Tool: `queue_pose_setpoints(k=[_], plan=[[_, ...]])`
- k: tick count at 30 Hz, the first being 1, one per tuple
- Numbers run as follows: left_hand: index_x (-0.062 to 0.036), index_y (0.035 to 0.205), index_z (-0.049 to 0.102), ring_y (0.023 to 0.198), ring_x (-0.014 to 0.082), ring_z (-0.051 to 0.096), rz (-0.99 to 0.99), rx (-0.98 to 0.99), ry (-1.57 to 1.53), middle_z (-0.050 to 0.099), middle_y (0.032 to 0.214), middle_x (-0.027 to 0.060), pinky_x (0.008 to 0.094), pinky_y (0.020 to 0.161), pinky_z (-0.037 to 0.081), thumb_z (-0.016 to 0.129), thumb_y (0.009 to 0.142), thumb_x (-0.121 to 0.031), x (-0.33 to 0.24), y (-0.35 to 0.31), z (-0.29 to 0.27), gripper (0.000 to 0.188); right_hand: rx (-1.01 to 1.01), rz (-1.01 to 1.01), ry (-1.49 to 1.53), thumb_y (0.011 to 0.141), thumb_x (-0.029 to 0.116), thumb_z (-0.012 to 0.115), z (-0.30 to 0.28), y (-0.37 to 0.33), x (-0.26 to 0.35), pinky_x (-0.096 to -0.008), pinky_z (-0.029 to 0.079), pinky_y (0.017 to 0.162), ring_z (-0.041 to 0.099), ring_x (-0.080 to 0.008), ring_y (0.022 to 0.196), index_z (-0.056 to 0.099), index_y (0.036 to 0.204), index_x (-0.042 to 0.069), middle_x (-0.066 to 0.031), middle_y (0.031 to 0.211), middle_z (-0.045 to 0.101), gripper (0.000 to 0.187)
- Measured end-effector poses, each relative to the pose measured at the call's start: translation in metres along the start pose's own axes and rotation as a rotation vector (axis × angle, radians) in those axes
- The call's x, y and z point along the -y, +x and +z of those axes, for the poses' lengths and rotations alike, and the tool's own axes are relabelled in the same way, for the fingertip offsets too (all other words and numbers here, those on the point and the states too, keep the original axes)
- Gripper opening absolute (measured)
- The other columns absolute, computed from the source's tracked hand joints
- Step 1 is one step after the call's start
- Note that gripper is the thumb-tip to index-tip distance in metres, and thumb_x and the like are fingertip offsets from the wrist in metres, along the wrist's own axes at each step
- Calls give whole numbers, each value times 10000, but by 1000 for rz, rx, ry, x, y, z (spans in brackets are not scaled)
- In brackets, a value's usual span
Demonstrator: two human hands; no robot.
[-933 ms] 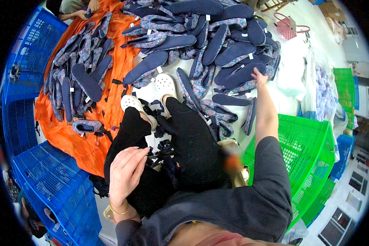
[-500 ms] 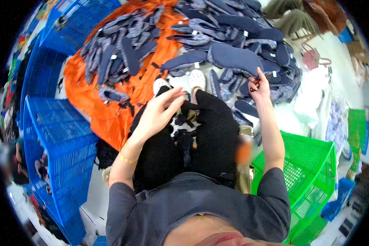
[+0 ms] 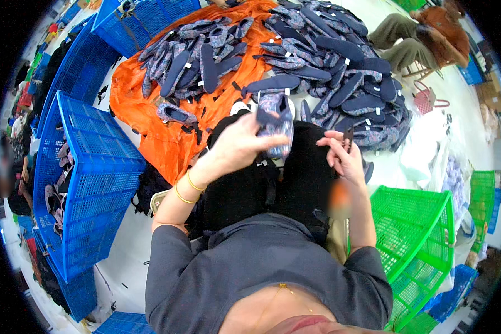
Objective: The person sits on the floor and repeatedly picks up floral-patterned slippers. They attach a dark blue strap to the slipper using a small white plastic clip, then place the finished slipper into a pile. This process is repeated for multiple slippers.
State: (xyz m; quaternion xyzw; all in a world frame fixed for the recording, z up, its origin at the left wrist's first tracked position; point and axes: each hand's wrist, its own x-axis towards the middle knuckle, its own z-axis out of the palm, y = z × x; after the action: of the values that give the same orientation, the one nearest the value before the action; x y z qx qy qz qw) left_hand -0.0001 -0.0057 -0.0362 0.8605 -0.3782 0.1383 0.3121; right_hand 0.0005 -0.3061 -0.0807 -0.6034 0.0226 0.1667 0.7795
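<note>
My left hand [image 3: 236,146] is closed round a blue-grey patterned slipper [image 3: 281,119], held up over my lap with its opening showing. To its right, my right hand [image 3: 345,160] has its fingers curled round a small dark tool [image 3: 348,138]. The tool's pointed end sticks up; it looks like thread snips, though it is small in view. Ahead of my knees lies a large heap of matching slippers [image 3: 345,103], many with dark soles up and small white tags. A second heap [image 3: 209,67] rests on an orange sheet [image 3: 142,142], with a single slipper [image 3: 176,113] nearer to me.
Blue plastic crates [image 3: 103,183] stand along my left, one holding slippers. A green crate [image 3: 412,222] is close by my right elbow. White plastic bags [image 3: 420,136] lie beyond it. Another person [image 3: 403,44] sits at the far right, near a pink bag [image 3: 424,100].
A slipper that lay sole up by my right hand is now off the heap, and my left hand grips a slipper. My right hand has come down and nearer. The view has shifted.
</note>
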Motion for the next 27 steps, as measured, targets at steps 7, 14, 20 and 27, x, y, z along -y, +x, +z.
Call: queue_pose_setpoints(k=[7, 14, 20, 27], plan=[[-313, 1171, 629, 1160, 351, 548, -38, 30, -30, 518, 1307, 157, 394, 955, 483, 592, 666, 100, -24, -43, 43, 654, 381, -102, -261, 891, 73, 646, 55, 1, -14, -195, 463, 554, 545, -55, 632, 539, 1206, 10, -36, 1075, 574, 339], [-173, 1181, 596, 1155, 360, 537, -90, -10, -51, 525, 1273, 181, 379, 964, 458, 614, 683, 86, -26, -58, 43, 561, 450, -78, -301, 850, 82, 707, 60, 14, -25, -192, 464, 535, 536, -40, 657, 556, 1014, 31, 1, 953, 535, 229], [-20, 1355, 344, 1218, 276, 481, -331, 76, -553, 479, 1296, 155, 358, 1013, 386, 619, 726, 33, -20, -64, 41, 689, 399, -56, -201, 897, 48, 640, 56, 2, -24, -206, 430, 475, 535, -53, 589, 494, 969, 25, -17, 891, 526, 164], [-49, 1468, 177, 1259, 209, 435, -489, 134, -967, 413, 1392, 158, 301, 891, 422, 601, 862, -115, -18, -48, 44, 742, 244, -161, -231, 937, 94, 607, 50, 14, -5, -169, 338, 436, 442, -30, 502, 508, 1015, 25, 13, 761, 526, 143]])
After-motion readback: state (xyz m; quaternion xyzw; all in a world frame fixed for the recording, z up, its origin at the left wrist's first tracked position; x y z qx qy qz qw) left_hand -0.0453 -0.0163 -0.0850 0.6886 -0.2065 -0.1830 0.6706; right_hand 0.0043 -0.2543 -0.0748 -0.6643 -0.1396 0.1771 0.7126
